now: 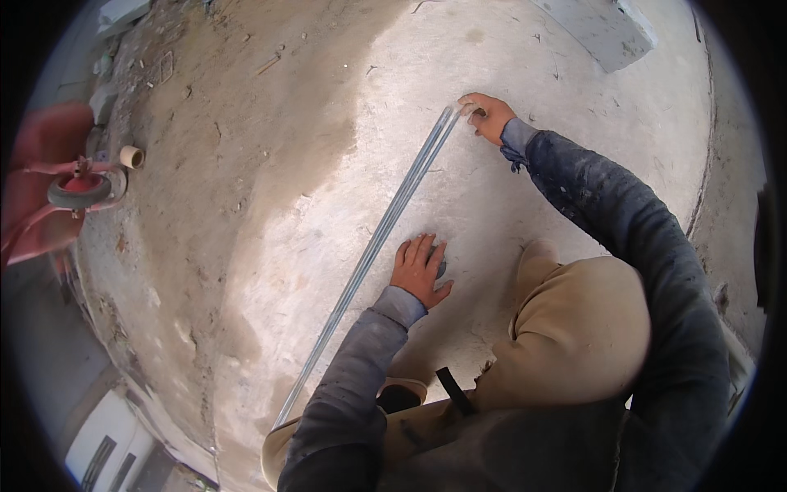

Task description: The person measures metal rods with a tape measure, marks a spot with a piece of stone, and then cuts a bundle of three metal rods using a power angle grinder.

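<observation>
A bundle of long, thin grey metal bars (379, 238) lies slantwise on the pale concrete, its near end beside my bent leg. My right hand (492, 119) is at the far tip of the bars. Its thumb and fingers are pinched together, and what they hold is too small to make out. Closer to me, my left hand (418, 271) is palm down just right of the bars, fingers spread. Partly under its fingers is a small dark grey object (441, 267), whose kind is hidden.
A red wheelbarrow (53, 168) with a small black wheel stands at the left, next to a short tan pipe piece (131, 157). Sandy dirt (246, 107) covers the floor's left part. A pale slab (602, 33) lies at the far right. My knee (586, 328) is close on the right.
</observation>
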A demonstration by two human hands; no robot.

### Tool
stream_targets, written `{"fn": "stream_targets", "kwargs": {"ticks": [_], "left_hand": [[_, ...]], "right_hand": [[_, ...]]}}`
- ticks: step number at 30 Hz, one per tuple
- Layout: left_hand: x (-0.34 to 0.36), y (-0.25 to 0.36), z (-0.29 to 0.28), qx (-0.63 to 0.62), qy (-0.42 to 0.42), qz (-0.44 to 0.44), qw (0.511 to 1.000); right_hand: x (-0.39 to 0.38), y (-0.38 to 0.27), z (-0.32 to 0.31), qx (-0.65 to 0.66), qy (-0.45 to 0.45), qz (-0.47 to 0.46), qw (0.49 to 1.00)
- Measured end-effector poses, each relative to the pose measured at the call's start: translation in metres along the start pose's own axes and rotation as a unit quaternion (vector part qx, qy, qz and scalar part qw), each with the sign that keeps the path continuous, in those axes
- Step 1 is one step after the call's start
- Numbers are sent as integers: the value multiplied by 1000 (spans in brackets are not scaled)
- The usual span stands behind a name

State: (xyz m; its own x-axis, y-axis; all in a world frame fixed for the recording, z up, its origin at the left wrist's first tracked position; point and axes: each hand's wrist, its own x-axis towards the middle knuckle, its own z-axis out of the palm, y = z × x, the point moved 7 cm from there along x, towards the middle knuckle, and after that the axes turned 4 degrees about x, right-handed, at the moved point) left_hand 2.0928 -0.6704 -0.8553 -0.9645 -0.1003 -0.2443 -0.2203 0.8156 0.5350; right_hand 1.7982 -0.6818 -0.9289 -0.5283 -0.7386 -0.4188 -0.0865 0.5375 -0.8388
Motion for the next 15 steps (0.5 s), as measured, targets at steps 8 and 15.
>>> {"fn": "stream_targets", "kwargs": {"ticks": [8, 15], "left_hand": [[-16, -9, 30, 43, 14, -50, 998], [1, -17, 2, -100, 65, -70, 990]], "right_hand": [[-8, -17, 6, -182, 68, -108, 975], [-39, -20, 32, -115, -154, 32, 981]]}}
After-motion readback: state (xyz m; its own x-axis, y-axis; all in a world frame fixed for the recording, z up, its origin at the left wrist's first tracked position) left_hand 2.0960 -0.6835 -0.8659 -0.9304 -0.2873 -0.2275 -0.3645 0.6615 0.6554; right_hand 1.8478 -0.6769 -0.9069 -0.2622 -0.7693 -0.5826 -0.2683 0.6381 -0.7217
